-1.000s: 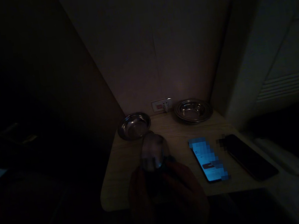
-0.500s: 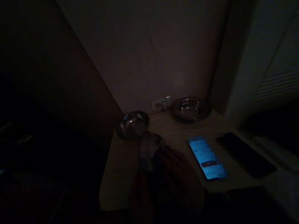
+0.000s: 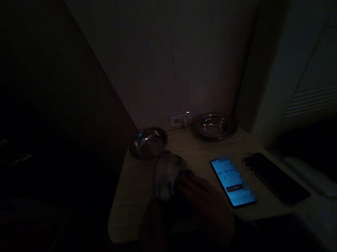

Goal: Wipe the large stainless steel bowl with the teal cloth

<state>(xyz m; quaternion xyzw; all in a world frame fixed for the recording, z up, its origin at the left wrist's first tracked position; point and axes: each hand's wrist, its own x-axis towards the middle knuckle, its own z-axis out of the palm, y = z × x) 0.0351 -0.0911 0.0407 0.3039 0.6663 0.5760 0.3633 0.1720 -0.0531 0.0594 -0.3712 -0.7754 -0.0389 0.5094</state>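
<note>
In the dim light a shiny metal bowl [image 3: 165,175] is tilted up over the front of the small table. My left hand [image 3: 152,222] grips its near left edge, with the fingers mostly lost in shadow. Against the bowl's right side, my right hand [image 3: 205,205] presses a dark cloth [image 3: 181,178], its fingers bent over it. The cloth's full shape is too dark to make out. Just behind stands another metal bowl [image 3: 148,144], close to the tilted one.
Several stacked metal bowls [image 3: 215,127] stand at the back right of the wooden table [image 3: 126,201]. A lit phone [image 3: 233,184] lies right of my hands, beside a dark phone [image 3: 279,178]. A wall socket [image 3: 180,119] holds a plug.
My right hand and the cloth have shifted slightly down along the bowl. My left hand sits a little lower and further left. The whole view has tilted slightly.
</note>
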